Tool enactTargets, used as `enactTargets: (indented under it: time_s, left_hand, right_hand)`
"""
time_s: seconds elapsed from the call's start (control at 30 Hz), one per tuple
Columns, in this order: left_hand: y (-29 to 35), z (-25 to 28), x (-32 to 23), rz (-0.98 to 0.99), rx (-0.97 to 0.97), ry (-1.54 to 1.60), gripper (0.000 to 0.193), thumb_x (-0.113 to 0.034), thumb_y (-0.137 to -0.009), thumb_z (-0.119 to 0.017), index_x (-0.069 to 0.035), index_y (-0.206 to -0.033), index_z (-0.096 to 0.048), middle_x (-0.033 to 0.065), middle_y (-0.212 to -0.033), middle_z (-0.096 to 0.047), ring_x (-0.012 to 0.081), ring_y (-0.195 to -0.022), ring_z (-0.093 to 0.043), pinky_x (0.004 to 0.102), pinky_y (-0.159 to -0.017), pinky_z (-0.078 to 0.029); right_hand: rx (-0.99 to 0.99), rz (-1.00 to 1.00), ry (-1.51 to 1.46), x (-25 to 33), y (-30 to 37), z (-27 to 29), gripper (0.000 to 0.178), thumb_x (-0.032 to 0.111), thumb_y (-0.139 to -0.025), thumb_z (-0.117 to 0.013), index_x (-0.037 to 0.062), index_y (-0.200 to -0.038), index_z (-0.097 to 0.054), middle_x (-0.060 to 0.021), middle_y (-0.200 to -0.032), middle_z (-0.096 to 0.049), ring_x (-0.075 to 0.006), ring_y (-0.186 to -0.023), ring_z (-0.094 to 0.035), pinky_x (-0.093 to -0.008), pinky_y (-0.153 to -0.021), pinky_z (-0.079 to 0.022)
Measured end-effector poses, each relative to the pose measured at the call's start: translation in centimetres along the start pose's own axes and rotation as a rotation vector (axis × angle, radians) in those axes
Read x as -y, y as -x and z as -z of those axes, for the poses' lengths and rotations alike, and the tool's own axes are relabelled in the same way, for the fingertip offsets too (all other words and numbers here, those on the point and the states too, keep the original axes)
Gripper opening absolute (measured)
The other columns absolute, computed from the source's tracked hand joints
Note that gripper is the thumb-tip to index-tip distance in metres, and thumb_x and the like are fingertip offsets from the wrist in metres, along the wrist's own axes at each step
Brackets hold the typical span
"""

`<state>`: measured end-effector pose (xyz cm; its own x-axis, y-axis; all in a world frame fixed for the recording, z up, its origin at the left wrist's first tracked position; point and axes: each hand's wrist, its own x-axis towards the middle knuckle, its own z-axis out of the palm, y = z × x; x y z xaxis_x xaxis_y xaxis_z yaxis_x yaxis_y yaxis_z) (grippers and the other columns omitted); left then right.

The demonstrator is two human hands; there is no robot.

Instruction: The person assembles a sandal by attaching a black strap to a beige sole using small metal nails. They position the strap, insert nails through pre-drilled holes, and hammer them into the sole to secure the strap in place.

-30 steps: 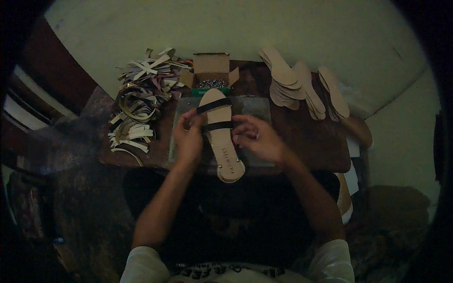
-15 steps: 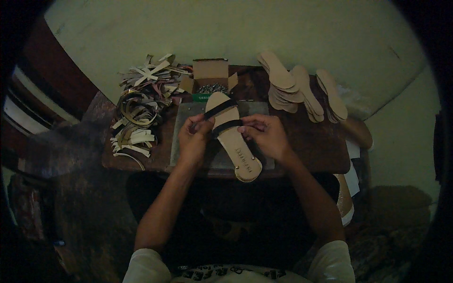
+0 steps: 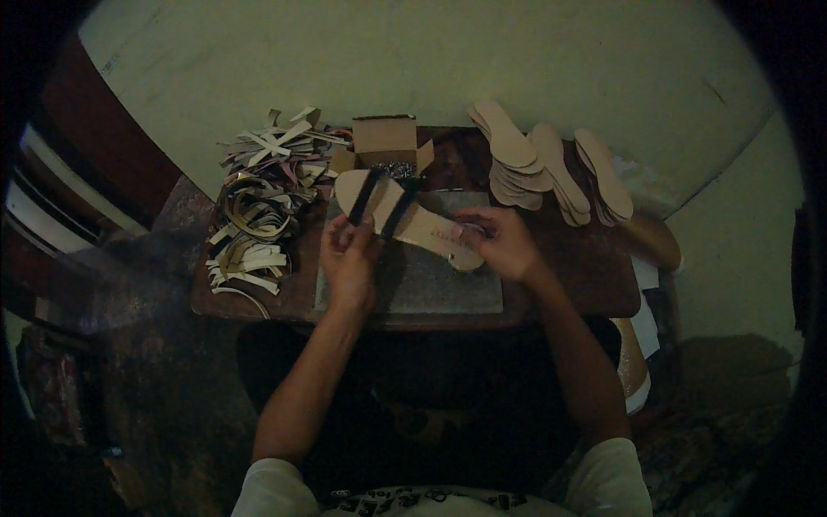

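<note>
A tan sandal sole [image 3: 419, 228] with two dark straps across its front half is held up over the grey slab [image 3: 431, 297] on the table. Its toe end points to the upper left and its heel to the lower right. My left hand [image 3: 351, 254] pinches the sole's near edge close to the front strap [image 3: 365, 196]. At the heel end, my right hand [image 3: 495, 241] has its fingers closed on the sole's far edge. Small shiny rivets show near the heel.
An open cardboard box [image 3: 384, 135] of small metal pieces stands at the back. Tangled strap strips [image 3: 254, 207] are heaped on the left. Stacks of tan insoles [image 3: 508, 138] lie at the back right of the brown wooden table [image 3: 568, 289], which stands against a wall.
The sandal has swung from nearly upright to a slant, its toe going left and its heel rising to the right. My right hand has shifted from the rear strap to the heel end.
</note>
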<state>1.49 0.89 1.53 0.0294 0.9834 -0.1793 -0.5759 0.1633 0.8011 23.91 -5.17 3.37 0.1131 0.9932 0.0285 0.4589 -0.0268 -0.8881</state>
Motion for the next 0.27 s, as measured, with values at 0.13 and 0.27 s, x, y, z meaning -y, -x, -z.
enactTargets:
  time_s: [0.13, 0.27]
  left_hand:
    - [-0.7, 0.3, -0.2, -0.003, -0.135, 0.073, 0.056, -0.007, -0.088, -0.069, -0.006, -0.131, -0.034, 0.01, -0.116, -0.055, 0.0202, -0.106, -0.055, 0.04, -0.091, -0.048]
    - [-1.6, 1.6, 0.1, 0.017, -0.086, 0.109, 0.055, -0.009, -0.087, -0.07, -0.012, -0.129, -0.033, 0.0072, -0.115, -0.051, 0.0202, -0.103, -0.054, 0.0425, -0.094, -0.047]
  right_hand:
    - [-0.063, -0.064, -0.175, -1.6, -0.7, 0.7, 0.045, 0.018, -0.089, -0.069, 0.0038, -0.129, -0.056, -0.0168, -0.113, -0.067, -0.0243, -0.092, -0.068, -0.0356, -0.083, -0.053]
    - [0.056, -0.033, -0.356, -1.1, -0.7, 0.9, 0.063, 0.03, -0.088, -0.071, 0.0114, -0.142, -0.045, -0.0181, -0.115, -0.066, -0.0289, -0.1, -0.065, -0.0387, -0.091, -0.049]
